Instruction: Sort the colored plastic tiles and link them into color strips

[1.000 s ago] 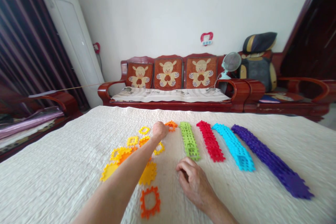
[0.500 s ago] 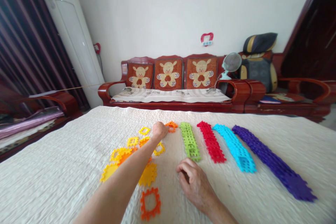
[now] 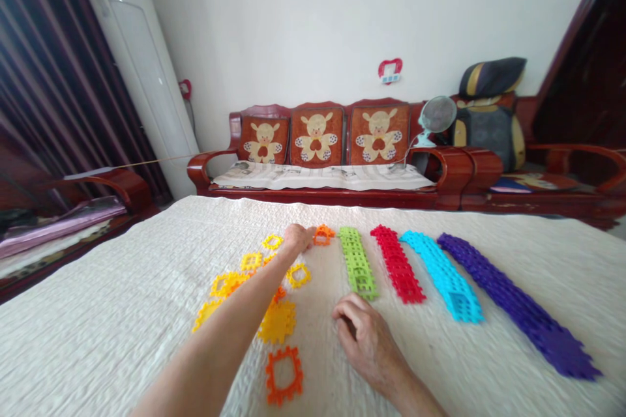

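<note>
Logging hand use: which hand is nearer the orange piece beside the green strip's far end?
Left. The left hand is just left of the orange piece; the right hand is farther off, nearer the camera.

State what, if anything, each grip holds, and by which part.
The left grip is at the left edge of the far orange toothed piece; whether it is held cannot be told. The right grip shows nothing held.

Plastic, smooth, with a soft gloss: purple tiles (image 3: 518, 306), blue tiles (image 3: 443, 273), red tiles (image 3: 398, 267), green tiles (image 3: 356, 264), yellow tiles (image 3: 277, 322), orange tiles (image 3: 270, 376). Cloth: cover (image 3: 122, 313), matt, rough with a quilted texture; cushions (image 3: 317, 143), matt; curtain (image 3: 59, 78), with a slight sheen. Wood, smooth and highly glossy: sofa (image 3: 450, 169); material unclear: cabinet (image 3: 141, 58), smooth and shiny; wall (image 3: 293, 26), smooth and matt.
</note>
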Tool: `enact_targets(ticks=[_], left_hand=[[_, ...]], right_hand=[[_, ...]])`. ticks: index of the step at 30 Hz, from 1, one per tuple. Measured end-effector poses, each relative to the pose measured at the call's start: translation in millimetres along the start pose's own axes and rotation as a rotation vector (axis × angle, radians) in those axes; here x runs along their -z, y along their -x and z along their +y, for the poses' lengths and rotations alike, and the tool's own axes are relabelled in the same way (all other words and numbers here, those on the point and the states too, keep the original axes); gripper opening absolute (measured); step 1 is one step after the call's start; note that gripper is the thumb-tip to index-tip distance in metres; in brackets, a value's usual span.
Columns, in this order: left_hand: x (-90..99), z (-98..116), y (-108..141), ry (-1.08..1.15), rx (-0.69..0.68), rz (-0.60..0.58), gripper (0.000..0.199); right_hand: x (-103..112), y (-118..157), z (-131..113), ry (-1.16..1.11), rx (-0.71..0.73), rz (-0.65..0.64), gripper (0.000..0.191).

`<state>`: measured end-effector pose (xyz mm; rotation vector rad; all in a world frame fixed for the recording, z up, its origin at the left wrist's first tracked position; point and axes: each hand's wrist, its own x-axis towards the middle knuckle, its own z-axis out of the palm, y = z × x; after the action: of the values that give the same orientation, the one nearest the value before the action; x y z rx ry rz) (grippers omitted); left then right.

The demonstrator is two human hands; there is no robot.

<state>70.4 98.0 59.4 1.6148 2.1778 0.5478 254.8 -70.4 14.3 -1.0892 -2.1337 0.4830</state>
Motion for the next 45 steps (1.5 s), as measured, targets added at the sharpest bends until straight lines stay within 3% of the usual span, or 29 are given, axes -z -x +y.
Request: enact_targets(ticks=[7,11,15,21,26,34,40,45], left_hand=[[72.9,-45.8,30.6,-0.119,-0.095,-0.096,0.019],[91.3,-69.0,54.1,-0.298,-0.236,-0.146,0.023],[83.4,-75.0,59.2,-0.445,-0.296,-0.237,0.048],[76.2,-77.2,53.2,-0.451,-0.332,-0.214,0.059],[73.3,-70.1,51.3,-0.266,-0.458,-0.049,0.063],[38.0,-55.7,50.4,-0.060,-0.581,0.076,0.049],[17.0,-52.8,48.0,0.203,-0.619,-0.068,0.047],[10.6,-49.0,53.7,0.196,-0.540,-0.151,0.049]], right_hand=[[-2.9,0.5,3.0,-0.010,0.007,0.006,0.018],[-2.3,-0.3,2.7,-0.007,0.007,0.000,0.017],[0.3,-0.7,1.2,-0.010,0.008,0.003,0.017],[0.7,-0.2,1.8,-0.014,0.007,0.007,0.017],[-0.6,-0.4,3.2,-0.013,0.007,-0.009,0.017],[-1.4,-0.8,2.4,-0.005,0.010,0.010,0.018],[-1.8,-0.9,2.0,-0.008,0.016,0.024,0.019],[-3.0,-0.8,2.7,-0.005,0.022,0.035,0.019]])
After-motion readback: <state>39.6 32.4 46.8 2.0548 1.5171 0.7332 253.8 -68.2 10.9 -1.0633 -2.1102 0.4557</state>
